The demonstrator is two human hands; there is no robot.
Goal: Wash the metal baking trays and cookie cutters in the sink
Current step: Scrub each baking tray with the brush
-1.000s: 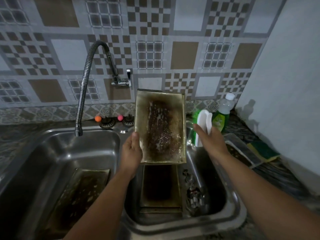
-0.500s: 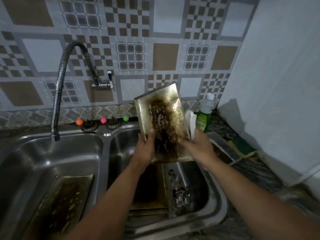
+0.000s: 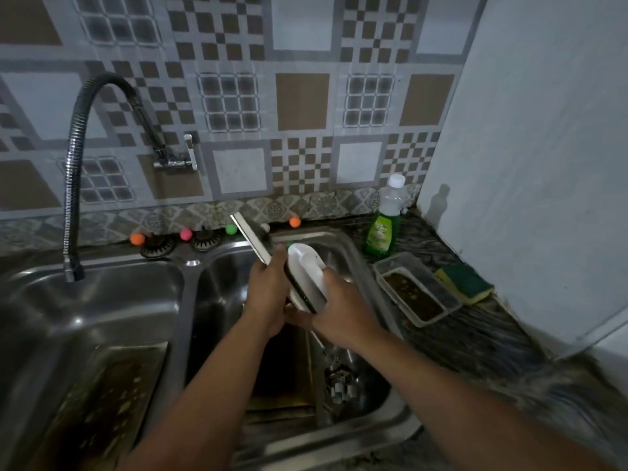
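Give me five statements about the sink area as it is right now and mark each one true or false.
1. The left hand holds a baking tray edge-on over the right basin. True.
2. The right hand is empty. False: it grips a white brush.
3. Water runs from the faucet. False: no stream shows.
4. The soap bottle stands on the counter. True.
5. The left basin holds nothing. False: a dirty tray lies there.

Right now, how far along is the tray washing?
Nothing looks clean yet. In hand: left hand holds one tray edge-on while right hand holds a white brush against it. Left: dirty tray in left basin, another tray and cookie cutters in right basin.
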